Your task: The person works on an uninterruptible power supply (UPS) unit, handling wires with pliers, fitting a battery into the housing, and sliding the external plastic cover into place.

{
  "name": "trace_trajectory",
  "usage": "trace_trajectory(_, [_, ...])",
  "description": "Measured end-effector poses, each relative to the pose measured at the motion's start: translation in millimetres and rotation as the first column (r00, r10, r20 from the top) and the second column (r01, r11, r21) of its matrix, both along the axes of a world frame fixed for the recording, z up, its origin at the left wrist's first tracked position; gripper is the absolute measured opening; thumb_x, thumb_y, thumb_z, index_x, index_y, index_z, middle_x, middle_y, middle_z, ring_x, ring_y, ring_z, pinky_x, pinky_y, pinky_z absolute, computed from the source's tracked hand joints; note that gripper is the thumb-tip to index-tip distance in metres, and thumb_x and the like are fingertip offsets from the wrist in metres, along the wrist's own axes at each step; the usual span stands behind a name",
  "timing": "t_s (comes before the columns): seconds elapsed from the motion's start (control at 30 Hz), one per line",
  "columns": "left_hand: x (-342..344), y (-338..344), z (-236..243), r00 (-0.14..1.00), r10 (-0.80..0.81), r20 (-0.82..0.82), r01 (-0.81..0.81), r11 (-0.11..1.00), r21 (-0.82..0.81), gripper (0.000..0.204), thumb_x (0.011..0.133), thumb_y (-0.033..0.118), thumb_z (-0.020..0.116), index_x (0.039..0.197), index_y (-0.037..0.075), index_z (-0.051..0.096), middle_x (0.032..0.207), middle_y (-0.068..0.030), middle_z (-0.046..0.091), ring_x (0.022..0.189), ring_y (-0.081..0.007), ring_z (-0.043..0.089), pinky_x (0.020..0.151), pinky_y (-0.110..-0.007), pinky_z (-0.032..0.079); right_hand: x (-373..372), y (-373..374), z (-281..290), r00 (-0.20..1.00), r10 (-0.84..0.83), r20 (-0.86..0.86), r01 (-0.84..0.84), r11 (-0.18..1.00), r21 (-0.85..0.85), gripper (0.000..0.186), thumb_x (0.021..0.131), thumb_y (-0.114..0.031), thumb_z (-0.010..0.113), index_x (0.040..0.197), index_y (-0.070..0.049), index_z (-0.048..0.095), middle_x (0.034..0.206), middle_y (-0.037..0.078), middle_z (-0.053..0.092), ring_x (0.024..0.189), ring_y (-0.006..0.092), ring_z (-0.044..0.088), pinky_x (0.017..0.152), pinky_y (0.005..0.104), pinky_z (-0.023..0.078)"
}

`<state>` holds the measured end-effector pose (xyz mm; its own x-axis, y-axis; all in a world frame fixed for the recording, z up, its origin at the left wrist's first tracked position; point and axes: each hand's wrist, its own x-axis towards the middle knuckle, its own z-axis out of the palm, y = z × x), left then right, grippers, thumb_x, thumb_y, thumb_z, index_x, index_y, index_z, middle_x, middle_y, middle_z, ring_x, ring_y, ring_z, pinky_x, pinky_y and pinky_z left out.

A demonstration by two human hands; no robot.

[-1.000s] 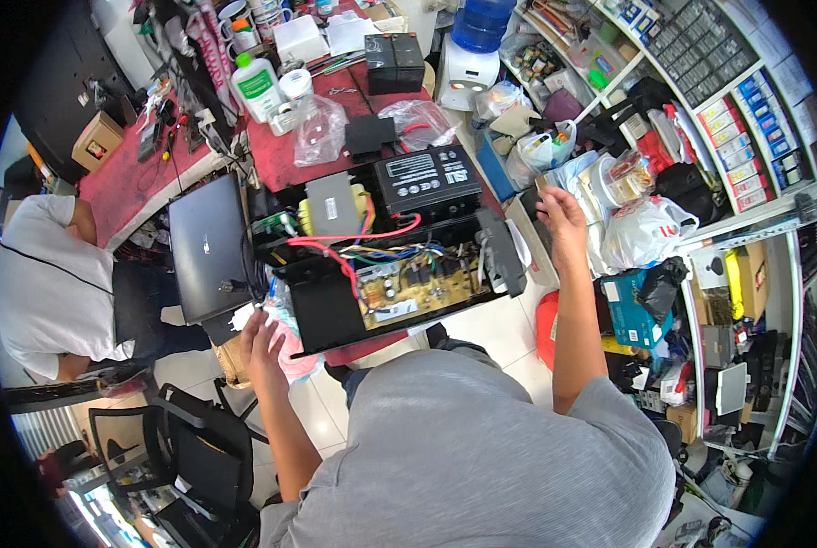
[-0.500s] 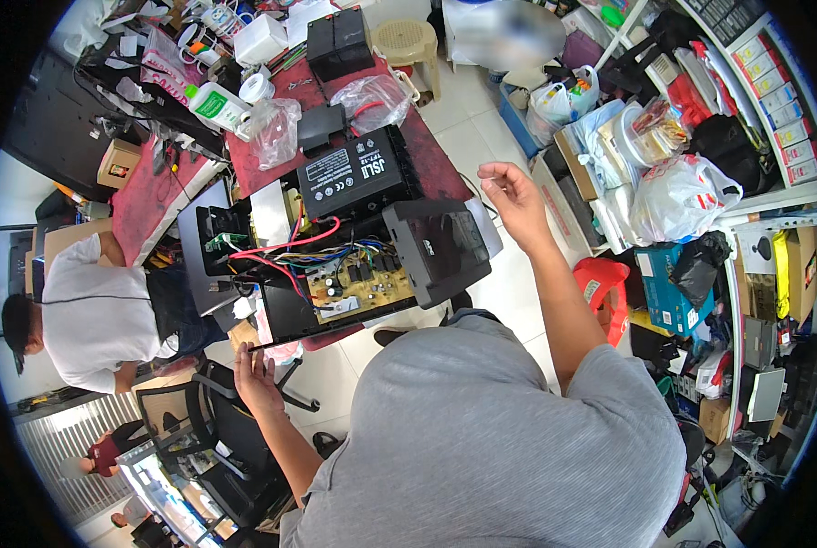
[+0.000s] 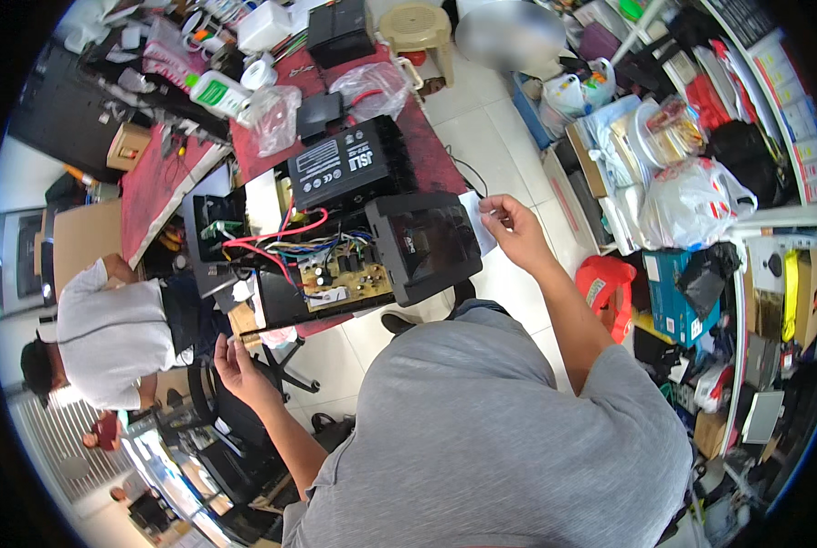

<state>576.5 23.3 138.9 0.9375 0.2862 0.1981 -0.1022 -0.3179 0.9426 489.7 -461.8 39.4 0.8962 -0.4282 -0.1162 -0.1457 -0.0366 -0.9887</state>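
Note:
An opened black power backup unit (image 3: 335, 306) lies on the red-topped bench, its tan circuit board (image 3: 354, 277) and coloured wires exposed. A black block battery (image 3: 347, 167) sits behind the board. The dark glossy front panel (image 3: 424, 247) leans up at the unit's right end. My right hand (image 3: 518, 233) has its fingertips closed at the edge of a light grey panel (image 3: 475, 222) that juts out beyond the front panel. My left hand (image 3: 238, 365) is beside the unit's near left corner, fingers somewhat apart; whether they touch the casing edge is unclear.
Plastic bags (image 3: 273, 123), a white-and-green bottle (image 3: 218, 94) and another black box (image 3: 340, 32) crowd the bench. A person (image 3: 116, 320) in a white shirt is at the left, near an office chair. Loaded shelves and a red chair (image 3: 605, 288) stand right.
My right hand has come down and inward to the light grey panel's edge. My left hand has shifted left and slightly forward. The view has turned a little, and the person at left has shifted.

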Motion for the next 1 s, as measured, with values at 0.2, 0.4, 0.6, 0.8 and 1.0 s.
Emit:
trace_trajectory(0.2, [-53,-74,32,0.979,-0.144,0.141,0.06,0.878,0.476,0.045,0.082,0.0,0.073,0.125,0.003,0.06,0.123,-0.0123,0.065,0.11,-0.0248,0.063,0.093,-0.038,0.05,-13,3,-30,0.995,0.008,0.096,-0.006,1.0,-0.018,0.028,0.093,-0.01,0.068,0.119,0.0,0.063,0.11,0.007,0.065,0.1,0.0149,0.062,0.088,0.0296,0.05])
trace_trajectory(0.4, [-70,-148,56,0.865,-0.48,0.145,0.387,0.824,0.414,0.052,0.084,0.02,0.076,0.13,0.003,0.057,0.13,-0.018,0.058,0.123,-0.0362,0.054,0.105,-0.045,0.042,-12,-4,-49,0.975,0.148,-0.165,-0.155,0.987,-0.034,0.029,0.1,-0.018,0.062,0.124,-0.003,0.059,0.106,0.008,0.064,0.086,0.0141,0.062,0.074,0.0305,0.053])
trace_trajectory(0.6, [-119,-169,58,0.839,-0.528,0.13,0.478,0.83,0.288,0.054,0.086,0.019,0.075,0.133,0.002,0.055,0.133,-0.0188,0.055,0.124,-0.0362,0.052,0.106,-0.044,0.041,-3,-7,-31,0.936,0.181,-0.302,-0.145,0.98,0.136,0.034,0.099,-0.03,0.063,0.125,-0.009,0.059,0.101,0.002,0.063,0.081,0.013,0.057,0.069,0.0302,0.051])
trace_trajectory(0.8, [-152,-186,53,0.904,-0.422,0.068,0.385,0.873,0.298,0.056,0.086,0.023,0.075,0.135,0.003,0.055,0.133,-0.0181,0.055,0.122,-0.0365,0.052,0.105,-0.044,0.041,5,-17,-17,0.914,0.247,-0.321,-0.142,0.937,0.319,0.037,0.094,-0.038,0.067,0.119,-0.013,0.058,0.099,0.001,0.058,0.086,0.0188,0.057,0.077,0.0412,0.05])
trace_trajectory(1.0, [-147,-231,59,0.959,-0.271,0.087,0.213,0.886,0.412,0.063,0.085,0.03,0.075,0.139,0.005,0.053,0.133,-0.0172,0.055,0.121,-0.0365,0.052,0.103,-0.044,0.042,26,-30,-32,0.846,0.404,-0.348,-0.191,0.839,0.509,0.041,0.091,-0.039,0.068,0.123,-0.015,0.058,0.107,0.003,0.056,0.096,0.0246,0.056,0.081,0.0465,0.051])
